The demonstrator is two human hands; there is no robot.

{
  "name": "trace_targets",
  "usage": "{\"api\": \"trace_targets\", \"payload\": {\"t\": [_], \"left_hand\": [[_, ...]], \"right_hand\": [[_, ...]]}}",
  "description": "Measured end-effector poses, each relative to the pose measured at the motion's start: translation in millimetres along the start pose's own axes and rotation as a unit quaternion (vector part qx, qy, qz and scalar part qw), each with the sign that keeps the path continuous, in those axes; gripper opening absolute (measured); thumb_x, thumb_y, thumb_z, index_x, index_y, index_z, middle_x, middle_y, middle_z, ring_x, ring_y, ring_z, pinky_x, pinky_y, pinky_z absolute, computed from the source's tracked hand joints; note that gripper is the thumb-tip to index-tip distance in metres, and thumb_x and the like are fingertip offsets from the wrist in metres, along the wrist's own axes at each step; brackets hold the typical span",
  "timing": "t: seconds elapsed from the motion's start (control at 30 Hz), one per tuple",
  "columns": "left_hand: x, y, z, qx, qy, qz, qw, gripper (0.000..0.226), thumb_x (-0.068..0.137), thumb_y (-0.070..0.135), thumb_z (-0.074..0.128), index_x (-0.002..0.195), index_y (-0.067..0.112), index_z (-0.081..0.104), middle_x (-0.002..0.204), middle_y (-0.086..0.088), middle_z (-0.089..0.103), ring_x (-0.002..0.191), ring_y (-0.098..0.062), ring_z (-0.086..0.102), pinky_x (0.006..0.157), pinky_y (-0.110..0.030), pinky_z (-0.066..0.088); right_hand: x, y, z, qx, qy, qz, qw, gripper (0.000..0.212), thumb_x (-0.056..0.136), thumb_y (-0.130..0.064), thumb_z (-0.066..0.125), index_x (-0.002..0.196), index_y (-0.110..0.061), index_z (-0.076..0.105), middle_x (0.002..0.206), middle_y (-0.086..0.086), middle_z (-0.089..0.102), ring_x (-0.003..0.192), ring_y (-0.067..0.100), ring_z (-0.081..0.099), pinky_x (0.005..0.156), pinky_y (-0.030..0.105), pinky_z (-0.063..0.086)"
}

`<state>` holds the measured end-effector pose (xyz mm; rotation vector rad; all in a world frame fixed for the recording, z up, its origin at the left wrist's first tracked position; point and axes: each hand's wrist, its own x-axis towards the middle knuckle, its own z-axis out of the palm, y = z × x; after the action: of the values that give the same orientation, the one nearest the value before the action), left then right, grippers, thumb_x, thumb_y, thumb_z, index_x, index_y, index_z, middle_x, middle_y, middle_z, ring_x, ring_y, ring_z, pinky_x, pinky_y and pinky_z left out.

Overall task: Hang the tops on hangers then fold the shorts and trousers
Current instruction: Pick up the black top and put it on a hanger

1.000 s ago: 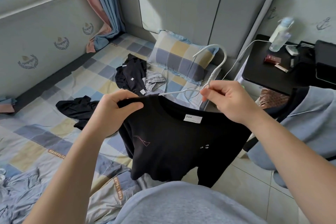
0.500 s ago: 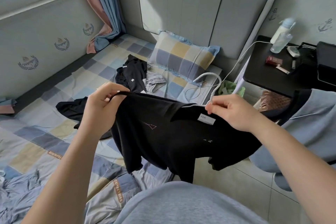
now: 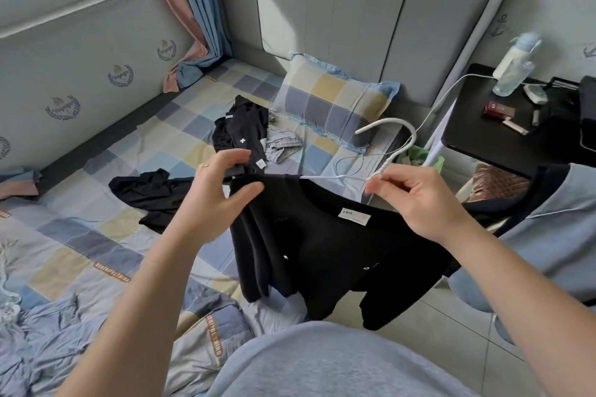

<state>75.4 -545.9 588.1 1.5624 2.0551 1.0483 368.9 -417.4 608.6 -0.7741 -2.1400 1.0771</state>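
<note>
A black T-shirt (image 3: 322,245) with a white neck label hangs in front of me on a white hanger (image 3: 392,126), whose hook rises above the collar. My right hand (image 3: 416,200) pinches the hanger's neck just above the collar. My left hand (image 3: 222,184) is at the shirt's left shoulder with fingers spread and straight, thumb touching the fabric. On the bed lie a black garment with a white cross (image 3: 245,129), grey shorts (image 3: 282,147) and another black garment (image 3: 154,193).
A checked pillow (image 3: 332,103) leans on the grey headboard. A black nightstand (image 3: 503,142) at the right carries a bottle (image 3: 512,71) and small items; a white cable runs from it. A light blue garment (image 3: 548,226) hangs at the right. Crumpled blue-grey cloth (image 3: 48,351) lies bottom left.
The shirt came back up with the hanger's hook upright again. My left hand let go of the shoulder fabric it gripped and now has its fingers spread.
</note>
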Motion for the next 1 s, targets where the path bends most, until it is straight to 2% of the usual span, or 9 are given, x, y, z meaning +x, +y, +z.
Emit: {"api": "trace_targets", "payload": {"t": [0.13, 0.23, 0.33, 0.4, 0.6, 0.73, 0.83, 0.9, 1.0], "left_hand": [[5.8, 18.2, 5.0, 0.062, -0.067, 0.042, 0.995, 0.02, 0.1, 0.034, 0.058, 0.113, 0.028, 0.072, 0.094, 0.036, 0.063, 0.096, 0.016, 0.055, 0.076, 0.001, 0.037], [7.3, 22.4, 9.8, 0.031, -0.045, 0.039, 0.998, 0.016, 0.097, 0.023, 0.064, 0.109, 0.023, 0.075, 0.1, 0.023, 0.068, 0.097, 0.011, 0.058, 0.078, 0.001, 0.037], [5.4, 21.8, 10.1, -0.008, 0.003, 0.029, 1.0, 0.013, 0.091, 0.016, 0.072, 0.102, 0.02, 0.078, 0.096, 0.012, 0.072, 0.095, 0.001, 0.063, 0.082, -0.006, 0.043], [3.8, 22.0, 11.1, -0.039, 0.02, 0.025, 0.999, 0.013, 0.087, 0.012, 0.076, 0.097, 0.019, 0.079, 0.094, 0.008, 0.073, 0.093, -0.007, 0.065, 0.085, -0.019, 0.049], [6.0, 23.7, 18.7, 0.022, -0.02, 0.004, 1.0, 0.016, 0.092, 0.012, 0.07, 0.087, 0.026, 0.063, 0.09, 0.017, 0.068, 0.081, -0.005, 0.063, 0.073, -0.021, 0.05], [4.2, 24.0, 30.0, -0.038, -0.028, -0.006, 0.999, 0.013, 0.09, 0.016, 0.07, 0.081, 0.019, 0.061, 0.078, 0.005, 0.065, 0.072, -0.011, 0.059, 0.064, -0.02, 0.043], [4.1, 19.1, 28.9, -0.063, 0.023, -0.02, 0.998, 0.017, 0.086, 0.017, 0.075, 0.078, 0.02, 0.061, 0.074, 0.008, 0.064, 0.064, -0.005, 0.055, 0.06, -0.015, 0.04], [6.1, 11.6, 18.8, -0.082, 0.055, -0.022, 0.995, 0.018, 0.085, 0.016, 0.078, 0.078, 0.023, 0.063, 0.075, 0.011, 0.065, 0.066, -0.004, 0.057, 0.062, -0.015, 0.042], [8.6, -0.9, -3.1, -0.093, 0.091, -0.015, 0.991, 0.025, 0.083, 0.014, 0.08, 0.075, 0.029, 0.062, 0.075, 0.014, 0.066, 0.068, -0.002, 0.058, 0.066, -0.017, 0.044]], "right_hand": [[2.8, -3.1, 6.7, 0.001, -0.016, 0.001, 1.0, 0.037, 0.089, -0.036, 0.061, 0.078, -0.002, 0.07, 0.069, 0.025, 0.055, 0.067, 0.039, 0.048, 0.066, 0.041, 0.041], [6.5, -6.1, 7.3, -0.004, -0.014, 0.005, 1.0, 0.034, 0.089, -0.035, 0.062, 0.08, -0.005, 0.072, 0.071, 0.022, 0.058, 0.067, 0.034, 0.051, 0.066, 0.036, 0.042], [10.7, -8.3, 5.7, 0.002, -0.033, 0.018, 0.999, 0.019, 0.092, -0.026, 0.067, 0.074, -0.024, 0.071, 0.062, 0.003, 0.057, 0.059, 0.015, 0.048, 0.062, 0.027, 0.041], [12.8, -9.2, 6.4, 0.006, -0.046, 0.021, 0.999, 0.03, 0.093, -0.019, 0.068, 0.069, -0.035, 0.065, 0.058, -0.006, 0.05, 0.058, 0.006, 0.043, 0.061, 0.022, 0.038], [19.1, -7.6, 17.2, -0.021, -0.055, 0.023, 0.998, 0.023, 0.094, -0.021, 0.068, 0.073, -0.012, 0.07, 0.057, 0.004, 0.045, 0.056, 0.006, 0.037, 0.057, 0.017, 0.033], [22.1, -0.5, 22.7, -0.029, -0.04, 0.022, 0.999, 0.016, 0.091, -0.023, 0.073, 0.078, -0.014, 0.074, 0.064, 0.01, 0.059, 0.058, 0.019, 0.045, 0.061, 0.027, 0.04], [16.5, 14.0, 17.1, -0.072, -0.049, 0.022, 0.996, 0.005, 0.087, -0.026, 0.077, 0.087, -0.022, 0.075, 0.076, -0.006, 0.066, 0.065, 0.005, 0.055, 0.066, 0.016, 0.042], [9.5, 29.3, 3.3, -0.115, -0.081, 0.067, 0.988, 0.011, 0.086, -0.034, 0.077, 0.095, -0.031, 0.072, 0.087, -0.016, 0.069, 0.083, -0.001, 0.063, 0.075, 0.013, 0.045], [-4.0, 54.2, -24.5, -0.088, -0.136, 0.189, 0.968, 0.01, 0.088, -0.028, 0.076, 0.096, -0.031, 0.072, 0.092, -0.012, 0.074, 0.089, 0.002, 0.068, 0.082, 0.027, 0.053]]}}
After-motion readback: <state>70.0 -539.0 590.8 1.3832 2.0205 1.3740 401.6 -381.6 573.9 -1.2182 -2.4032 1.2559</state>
